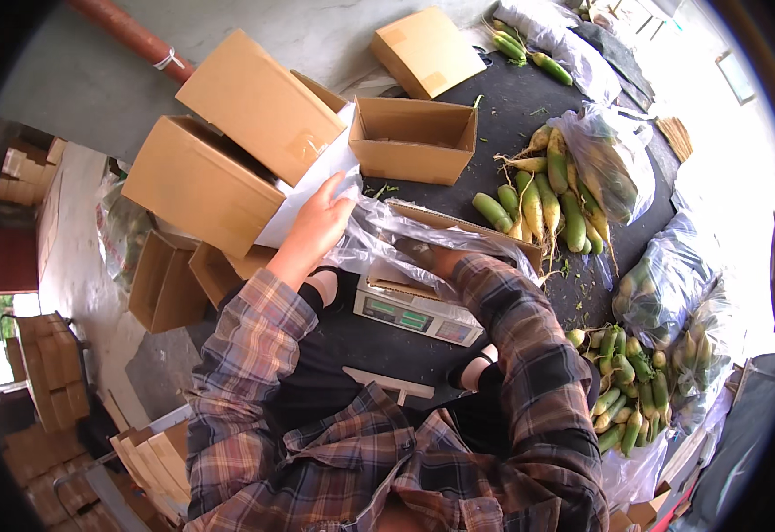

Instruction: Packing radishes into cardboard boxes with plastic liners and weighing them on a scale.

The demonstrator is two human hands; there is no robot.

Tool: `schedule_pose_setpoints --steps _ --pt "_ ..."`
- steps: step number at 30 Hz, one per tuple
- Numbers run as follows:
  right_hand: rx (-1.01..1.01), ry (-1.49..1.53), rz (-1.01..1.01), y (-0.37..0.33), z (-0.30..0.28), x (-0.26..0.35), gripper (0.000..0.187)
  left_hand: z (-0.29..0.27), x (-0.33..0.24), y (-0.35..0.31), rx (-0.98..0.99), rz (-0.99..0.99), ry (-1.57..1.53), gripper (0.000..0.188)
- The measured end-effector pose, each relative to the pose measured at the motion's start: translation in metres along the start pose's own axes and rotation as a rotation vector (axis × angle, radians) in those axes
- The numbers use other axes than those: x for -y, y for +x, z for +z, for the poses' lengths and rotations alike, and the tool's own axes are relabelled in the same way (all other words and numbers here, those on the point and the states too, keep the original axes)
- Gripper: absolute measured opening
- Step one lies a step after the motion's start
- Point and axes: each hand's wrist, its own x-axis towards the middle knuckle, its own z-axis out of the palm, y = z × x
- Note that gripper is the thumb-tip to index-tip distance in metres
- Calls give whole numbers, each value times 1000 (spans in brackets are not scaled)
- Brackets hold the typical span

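My left hand [318, 226] is closed on the edge of a clear plastic bag [370, 229]. The bag is spread over an open cardboard box [402, 285], lining it and hanging over its rim. Under the box is a white digital scale [450, 330] with green displays, between my feet. My right hand [417, 254] looks dark and reaches into the lined box; plastic and shadow hide its fingers, so I cannot tell what they grip. White sheeting [303, 202] lies just behind my left hand.
Cardboard boxes [262, 106] crowd the left, and an open box [414, 142] stands beyond the scale. Green-and-white radishes [547, 208] lie in piles on the right beside filled plastic bags [618, 164]. A reddish pipe [135, 37] crosses the upper left.
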Motion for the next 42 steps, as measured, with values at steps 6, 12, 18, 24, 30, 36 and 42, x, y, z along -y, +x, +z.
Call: schedule_pose_setpoints --steps 6,12,18,24,30,36,42 --pt "-80 203 -237 -56 -51 59 36 -4 -7 -1 -56 -68 -61 51" --pt "-1069 -28 -325 -80 -84 93 27 9 4 3 -46 33 -31 46" --pt "-876 129 -343 -33 -83 57 15 10 23 15 -170 95 20 44" --pt "-775 281 179 -11 -91 32 27 27 52 38 -137 -280 32 42" --pt "-808 236 238 -11 -82 25 23 99 208 26 -134 -185 -163 36" --pt "-788 522 -230 -64 -75 68 25 97 175 18 -367 -100 -427 50" --pt "-481 433 -231 -87 -36 79 36 56 48 -8 -348 331 -100 43"
